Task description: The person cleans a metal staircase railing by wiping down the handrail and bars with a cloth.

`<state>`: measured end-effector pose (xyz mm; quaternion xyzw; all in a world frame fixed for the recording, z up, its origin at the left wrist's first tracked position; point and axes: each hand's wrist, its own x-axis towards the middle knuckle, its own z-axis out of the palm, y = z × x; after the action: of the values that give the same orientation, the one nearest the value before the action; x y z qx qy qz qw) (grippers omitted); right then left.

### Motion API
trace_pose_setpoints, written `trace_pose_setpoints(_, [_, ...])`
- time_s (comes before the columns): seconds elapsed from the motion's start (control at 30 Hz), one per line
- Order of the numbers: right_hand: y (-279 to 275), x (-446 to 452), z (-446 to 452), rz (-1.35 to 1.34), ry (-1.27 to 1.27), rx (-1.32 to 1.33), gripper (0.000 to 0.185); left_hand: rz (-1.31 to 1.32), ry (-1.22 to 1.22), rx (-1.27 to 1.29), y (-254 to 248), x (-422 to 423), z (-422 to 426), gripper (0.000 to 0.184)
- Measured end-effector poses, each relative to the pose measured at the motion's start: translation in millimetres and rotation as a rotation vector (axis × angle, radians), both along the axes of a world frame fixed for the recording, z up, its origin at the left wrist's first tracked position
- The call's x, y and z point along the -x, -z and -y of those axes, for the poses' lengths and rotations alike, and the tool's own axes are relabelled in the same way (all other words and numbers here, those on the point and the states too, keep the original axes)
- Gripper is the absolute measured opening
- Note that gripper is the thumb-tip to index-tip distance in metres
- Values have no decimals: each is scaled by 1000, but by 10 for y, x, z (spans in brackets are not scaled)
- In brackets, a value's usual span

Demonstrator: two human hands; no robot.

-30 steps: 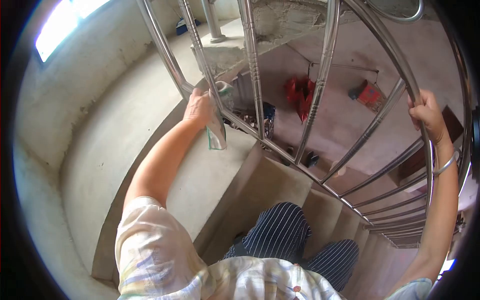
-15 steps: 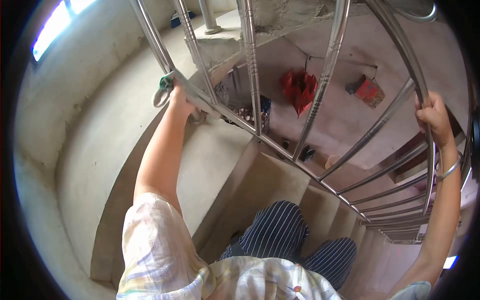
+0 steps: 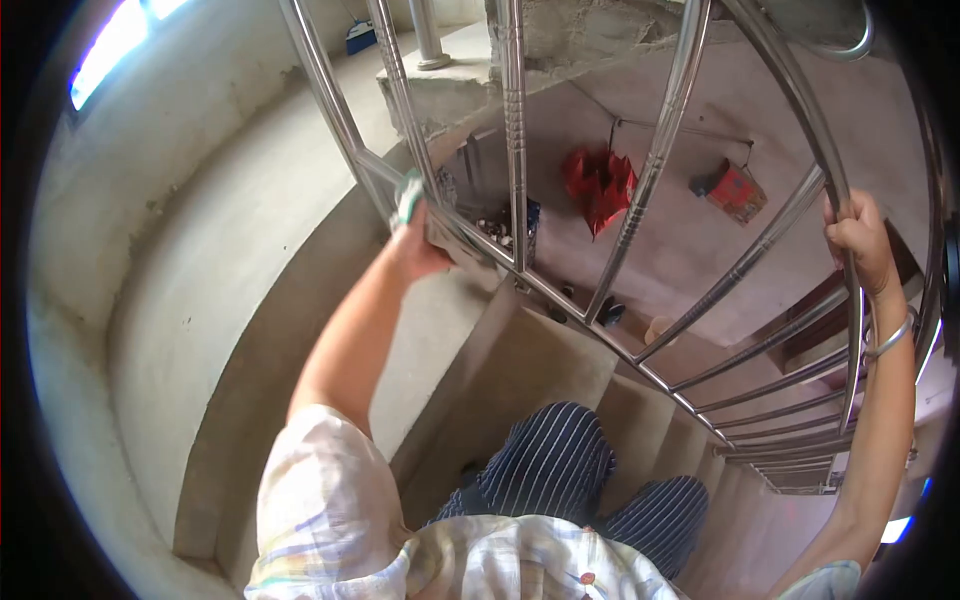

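My left hand [image 3: 418, 252] is closed on a green and whitish cloth [image 3: 408, 198], somewhat blurred, and presses it to the lower rail [image 3: 560, 300] of a shiny metal stair railing. Part of the fingers is hidden behind the cloth and rail. Over on the right, my right hand [image 3: 862, 240] wraps round the curved top handrail [image 3: 800, 90], with a bangle at the wrist. Several upright balusters [image 3: 515, 130] rise between the two rails.
Concrete steps [image 3: 520, 380] descend to the right under my striped trouser legs [image 3: 550, 455]. A curved wall [image 3: 80, 250] borders the left. Beyond the railing hang a shiny red decoration [image 3: 600, 188] and a red box-like object [image 3: 738, 192]. A blue dustpan-like item [image 3: 360, 38] stands at upper left.
My left hand has slid the cloth along the lower rail, to the right and slightly down. My right hand keeps its grip on the handrail; the view has shifted slightly.
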<state>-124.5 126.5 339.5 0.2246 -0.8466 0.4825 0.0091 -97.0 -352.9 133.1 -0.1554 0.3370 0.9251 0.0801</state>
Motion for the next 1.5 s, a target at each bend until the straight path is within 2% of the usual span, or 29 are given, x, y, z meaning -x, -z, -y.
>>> trace_pose_setpoints(0.03, [2, 6, 8, 9, -3, -4, 14, -53, -44, 146, -164, 8, 92, 54])
trace_pose_setpoints(0.07, [-11, 8, 4, 11, -8, -12, 14, -50, -194, 179, -148, 140, 372, 53])
trace_pose_setpoints(0.1, [-23, 13, -3, 10, -11, -19, 14, -1, -370, 346, -428, 108, 402, 49])
trace_pose_setpoints(0.13, [-27, 17, -3, 9, -9, -18, 14, -71, -492, 241, -452, 259, 675, 48])
trace_pose_setpoints(0.2, [-26, 8, -3, 15, -21, -28, 14, 40, -573, 334, -778, 249, 655, 59])
trace_pose_setpoints(0.27, [-14, 12, 15, 15, -10, -21, 14, -78, -741, 395, -915, 110, 186, 66])
trace_pose_setpoints(0.33, [-41, -4, 8, 5, 8, -23, 14, -42, -753, 338, -543, 330, 347, 73])
trace_pose_setpoints(0.37, [-46, -16, 21, 1, 3, -27, 14, -88, -754, 256, -427, 352, 308, 65])
trace_pose_setpoints(0.4, [-50, -24, 43, -4, -6, -29, 14, -88, -750, 256, -228, 381, 334, 65])
trace_pose_setpoints(0.47, [-51, -42, 35, -1, 6, -30, 15, -390, -396, -7, 143, 392, 374, 59])
trace_pose_setpoints(0.53, [-26, -22, 14, 3, 25, -16, 15, -344, -410, -132, 153, 219, -130, 56])
trace_pose_setpoints(0.7, [9, 22, -21, -27, -26, -18, 16, -160, -427, -297, 559, 58, -947, 54])
trace_pose_setpoints(0.77, [5, 20, -24, -61, -25, 0, 16, -226, -198, -211, 897, 75, -1063, 46])
trace_pose_setpoints(0.8, [-4, 13, -16, -61, -35, -13, 16, -227, -198, -212, 835, 64, -1099, 46])
trace_pose_setpoints(0.87, [-7, 3, -9, -54, -40, -30, 16, -197, -138, -36, 725, 76, -1169, 42])
trace_pose_setpoints(0.9, [-6, 4, -7, -59, -41, -33, 16, -232, -237, 115, 777, 182, -955, 40])
trace_pose_setpoints(0.97, [6, -3, -10, -55, -37, -35, 15, -108, -504, 142, 400, 244, -612, 27])
trace_pose_setpoints(1.0, [2, -4, -1, -66, -35, -41, 15, -22, -525, 284, 527, 441, -162, 24])
trace_pose_setpoints(1.03, [-1, -2, 1, -76, -34, -47, 15, -70, -463, 311, 526, 516, 76, 24])
trace_pose_setpoints(1.07, [2, 6, -5, -71, -35, -45, 15, 27, -496, 244, 83, 298, -239, 23])
trace_pose_setpoints(1.17, [11, 21, -12, -96, -60, -32, 14, 93, -601, 279, 168, 134, -628, 22])
trace_pose_setpoints(1.2, [10, 23, -14, -90, -47, -33, 13, -184, -425, 138, 468, 170, -665, 26])
trace_pose_setpoints(1.23, [15, 21, -16, -79, -35, -38, 13, -53, -398, 42, 612, 76, -833, 22])
trace_pose_setpoints(1.3, [23, 14, -13, -80, -39, -36, 13, -39, -170, -43, 891, -64, -1076, 20])
trace_pose_setpoints(1.33, [18, 9, -13, -84, -42, -37, 13, -34, -172, -52, 888, -138, -1183, 20])
trace_pose_setpoints(1.4, [6, 12, -11, -81, -54, -41, 13, 140, -213, 50, 829, -215, -1344, 21])
trace_pose_setpoints(1.5, [10, 18, -24, -93, -65, -36, 13, 33, -29, 369, 884, -287, -1607, 23])
